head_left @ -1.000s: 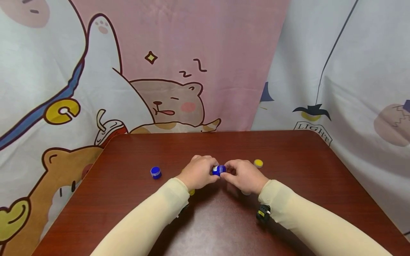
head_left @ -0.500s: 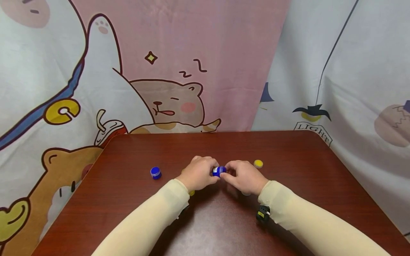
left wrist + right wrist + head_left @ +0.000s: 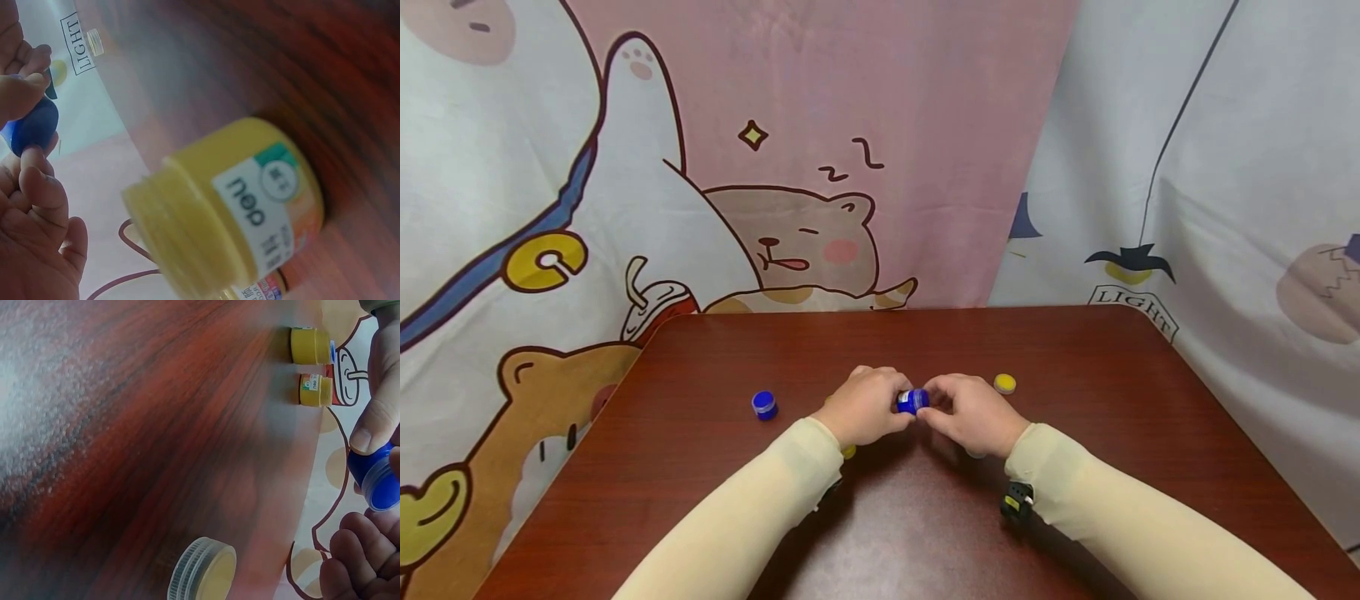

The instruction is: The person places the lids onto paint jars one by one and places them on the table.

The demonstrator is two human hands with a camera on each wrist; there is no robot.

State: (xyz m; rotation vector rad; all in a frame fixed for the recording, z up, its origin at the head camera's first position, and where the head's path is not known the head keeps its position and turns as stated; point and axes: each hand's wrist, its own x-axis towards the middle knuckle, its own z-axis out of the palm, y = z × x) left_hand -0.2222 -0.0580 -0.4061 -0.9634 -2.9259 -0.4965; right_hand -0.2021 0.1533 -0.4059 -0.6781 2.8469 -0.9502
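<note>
My left hand (image 3: 867, 404) grips a small blue paint jar (image 3: 907, 402) on its side above the table. My right hand (image 3: 973, 412) pinches the jar's lid end with thumb and fingertips, the other fingers curled below. That end, a blue disc with a clear rim, faces the right palm in the right wrist view. Close to the left wrist camera stands a yellow paint jar (image 3: 212, 206) without a lid, its threaded neck showing. A second yellow paint jar (image 3: 315, 390) stands near it. In the head view my left arm mostly hides both.
Another blue paint jar (image 3: 764, 405) stands upright at the left. Beyond my right hand lies a yellow lid (image 3: 1004, 383). A second clear-rimmed lid (image 3: 206, 569) lies beneath my right wrist. The brown table (image 3: 880, 533) ends against a cartoon curtain (image 3: 940, 150).
The right fingertips have shifted very slightly around the lid end of the blue paint jar. Both arms and the things on the table hold their places.
</note>
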